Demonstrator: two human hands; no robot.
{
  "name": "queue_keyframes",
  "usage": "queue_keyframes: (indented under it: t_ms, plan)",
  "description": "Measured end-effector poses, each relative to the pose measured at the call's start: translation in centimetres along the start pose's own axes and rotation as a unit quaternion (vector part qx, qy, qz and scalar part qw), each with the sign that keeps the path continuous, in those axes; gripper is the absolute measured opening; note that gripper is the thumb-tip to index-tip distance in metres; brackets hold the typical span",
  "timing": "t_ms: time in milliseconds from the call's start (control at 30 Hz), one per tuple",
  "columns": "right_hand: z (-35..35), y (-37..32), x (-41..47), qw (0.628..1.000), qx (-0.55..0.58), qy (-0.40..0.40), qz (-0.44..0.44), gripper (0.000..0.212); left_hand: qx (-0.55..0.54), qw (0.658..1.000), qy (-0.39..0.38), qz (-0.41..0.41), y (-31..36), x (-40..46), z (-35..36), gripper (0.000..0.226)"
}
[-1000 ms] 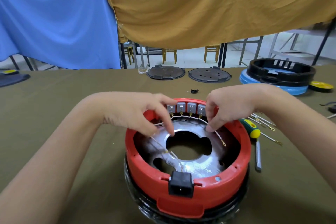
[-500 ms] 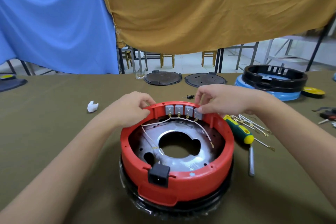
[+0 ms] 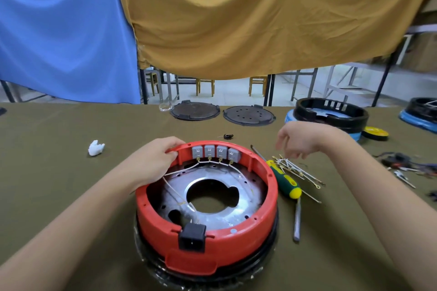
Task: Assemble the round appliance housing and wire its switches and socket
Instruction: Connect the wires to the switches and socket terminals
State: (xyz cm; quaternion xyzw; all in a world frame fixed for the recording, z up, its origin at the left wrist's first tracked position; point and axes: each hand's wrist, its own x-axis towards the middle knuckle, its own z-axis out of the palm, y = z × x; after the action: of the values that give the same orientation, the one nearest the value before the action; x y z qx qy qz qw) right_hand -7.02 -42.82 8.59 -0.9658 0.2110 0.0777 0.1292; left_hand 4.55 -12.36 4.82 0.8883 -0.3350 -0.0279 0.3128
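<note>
switches (image 3: pixel 216 154) sit wired inside red housing (image 3: pixel 264 231), its rim gripped by left hand (image 3: pixel 155 160); right hand (image 3: pixel 300 139) hangs relaxed.

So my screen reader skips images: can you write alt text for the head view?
A person's left hand grips the far rim of a red round housing on an olive table, while the right hand reaches toward loose white wires beside a green-handled screwdriver. Four grey switches line the far wall; a black socket sits nearest.

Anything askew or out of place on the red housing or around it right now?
One white wire from the rightmost switch lies loose on the metal plate, its far end unattached. A crumpled white scrap lies left of the red housing.
</note>
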Motion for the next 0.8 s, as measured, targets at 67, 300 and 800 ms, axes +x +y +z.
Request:
queue_keyframes:
  t_ms: [67, 300, 800]
  plan:
    - [0.0, 0.4, 0.1, 0.999, -0.037, -0.021, 0.009, 0.029, 0.004, 1.0, -0.001, 0.001, -0.1, 0.0, 0.0, 0.033]
    - [1.9, 1.3, 1.2, 0.997, -0.053, 0.002, -0.051, 0.028, 0.026, 1.0, -0.005, 0.011, 0.0, 0.0, 0.0, 0.033]
    - [0.7, 2.9, 1.5, 0.982, -0.037, 0.173, -0.061, 0.008, 0.029, 1.0, -0.007, 0.007, 0.1, -0.3, -0.1, 0.032]
